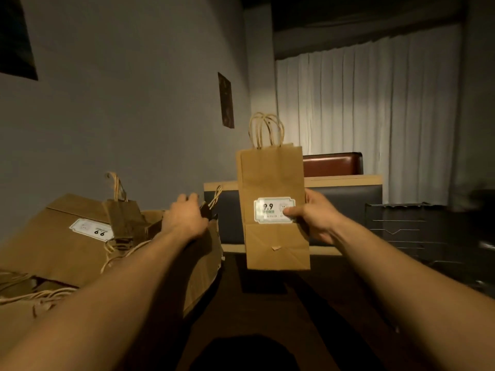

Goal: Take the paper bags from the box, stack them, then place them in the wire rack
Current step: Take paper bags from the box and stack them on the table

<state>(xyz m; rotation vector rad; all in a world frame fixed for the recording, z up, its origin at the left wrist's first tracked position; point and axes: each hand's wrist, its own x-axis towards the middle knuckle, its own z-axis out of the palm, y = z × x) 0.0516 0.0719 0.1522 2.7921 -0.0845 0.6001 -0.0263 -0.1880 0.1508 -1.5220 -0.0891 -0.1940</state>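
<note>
From the head camera, your right hand held a flat brown paper bag upright in front of you, above the dark table. Your thumb pressed on the white label marked 9.9 on the bag's near face, and your fingers were curled behind its right edge, so the hand was clamped on the bag. The bag's twisted paper handles stood straight up from its top edge, and its folded bottom pointed down, clear of the table.

Your left hand reached to the left over the open cardboard box, at its far edge. Its fingers were bent round something dark there, just beside a twisted handle that stuck up past the knuckles; you could not tell from this view whether the hand truly gripped a bag or only touched it.

More paper bags lay at the left, one broad and flat with an upside-down label, another standing up behind it, with loose handles trailing toward the near left corner.

The black wire rack stood at the right on the table, well apart from the held bag, and it looked blurred. Behind the held bag ran a dark bench back with a pale wooden top rail, and beyond it a brown seat back. White curtains hung at the far right, and a grey wall filled the far left.
</note>
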